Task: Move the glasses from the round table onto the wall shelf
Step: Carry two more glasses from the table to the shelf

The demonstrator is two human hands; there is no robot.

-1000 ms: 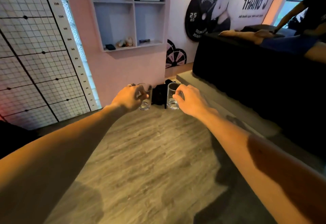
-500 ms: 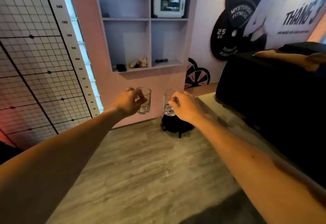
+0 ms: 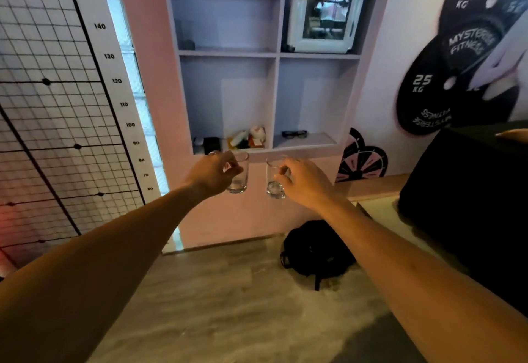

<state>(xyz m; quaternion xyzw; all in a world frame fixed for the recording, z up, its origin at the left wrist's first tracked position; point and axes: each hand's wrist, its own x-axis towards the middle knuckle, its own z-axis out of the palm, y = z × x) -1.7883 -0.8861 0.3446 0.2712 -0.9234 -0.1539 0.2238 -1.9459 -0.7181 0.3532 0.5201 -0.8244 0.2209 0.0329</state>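
Since half a second ago the shelf has grown larger and slid toward the middle of the frame, so I am closing on the wall with both arms held out.

Nearest me, my forearms run in from the lower corners. My left hand (image 3: 213, 175) is closed around the left glass (image 3: 239, 172), fingers wrapped on its side; my right hand (image 3: 303, 181) grips the right glass (image 3: 273, 178) the same way. Both glasses are upright, side by side but apart, at the centre of the frame, in the air and just below the wall shelf's (image 3: 305, 142) lowest ledge.

I judge this to be the carrying step, with placing not yet begun. Next I need to lift both glasses above the ledge and find bare space. The lower left bay holds a dark box (image 3: 212, 144) and a cluster of small bottles (image 3: 249, 137); the lower right bay holds only a pair of spectacles (image 3: 295, 133), so it looks the easier landing.

On the floor below sits a black bag (image 3: 317, 248), clear of my path.

The round table is out of view. My left hand hides that glass's far side, and the clear rims blur against the pink wall, so I cannot tell whether either holds liquid.
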